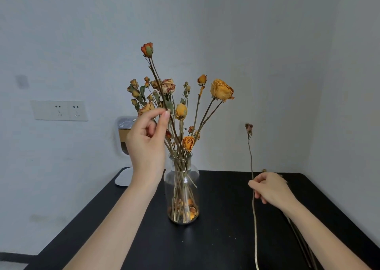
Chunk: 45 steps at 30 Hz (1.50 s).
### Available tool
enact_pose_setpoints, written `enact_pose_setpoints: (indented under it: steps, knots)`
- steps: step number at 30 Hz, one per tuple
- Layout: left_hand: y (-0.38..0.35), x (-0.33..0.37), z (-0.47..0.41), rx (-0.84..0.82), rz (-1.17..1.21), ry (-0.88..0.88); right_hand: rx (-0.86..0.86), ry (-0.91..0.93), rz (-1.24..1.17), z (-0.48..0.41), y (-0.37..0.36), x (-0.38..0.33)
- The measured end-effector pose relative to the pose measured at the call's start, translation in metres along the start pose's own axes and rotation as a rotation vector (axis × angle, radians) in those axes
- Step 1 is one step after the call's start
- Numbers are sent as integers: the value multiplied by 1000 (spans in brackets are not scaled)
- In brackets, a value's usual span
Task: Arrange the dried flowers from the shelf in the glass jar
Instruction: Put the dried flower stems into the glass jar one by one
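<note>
A clear glass jar [182, 189] stands on the black table [222, 218] and holds several dried orange and yellow roses [221, 90]. My left hand [147, 144] pinches the stem of a tall red-orange rose [147, 49] that rises above the bunch; its lower end runs down toward the jar's mouth. My right hand [269, 188] is to the right of the jar, closed on a long thin stem with a small dark dried bud [249, 127] at its top, held upright and apart from the jar.
More loose dried stems [300, 239] lie on the table under my right forearm. A white device with a round base [123, 144] stands behind the jar at the left. A wall socket [59, 110] is on the left wall. Walls close in behind and at the right.
</note>
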<state>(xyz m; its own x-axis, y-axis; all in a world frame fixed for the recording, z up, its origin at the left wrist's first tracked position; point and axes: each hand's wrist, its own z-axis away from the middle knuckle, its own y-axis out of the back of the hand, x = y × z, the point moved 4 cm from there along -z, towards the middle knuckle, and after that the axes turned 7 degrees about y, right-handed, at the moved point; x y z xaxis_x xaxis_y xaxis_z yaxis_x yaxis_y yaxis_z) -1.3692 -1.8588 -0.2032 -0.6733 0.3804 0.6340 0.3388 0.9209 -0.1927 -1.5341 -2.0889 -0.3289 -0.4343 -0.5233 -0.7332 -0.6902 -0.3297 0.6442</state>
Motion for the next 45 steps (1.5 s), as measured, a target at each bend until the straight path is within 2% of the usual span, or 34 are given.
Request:
enact_pose_setpoints:
  steps: [10, 19, 26, 33, 45]
  knots:
    - [-1, -26, 10, -18, -75, 47, -33, 0, 0, -1, -7, 0]
    - [-13, -33, 21, -138, -534, -195, -31, 17, 37, -6, -14, 1]
    - [-18, -48, 27, -153, -620, -64, -46, 27, 27, -9, -21, -1]
    - [-17, -41, 19, -86, -454, -77, -51, 22, 33, -11, -23, 1]
    - [-22, -66, 14, -180, -643, 71, -56, 34, 32, -16, -35, -2]
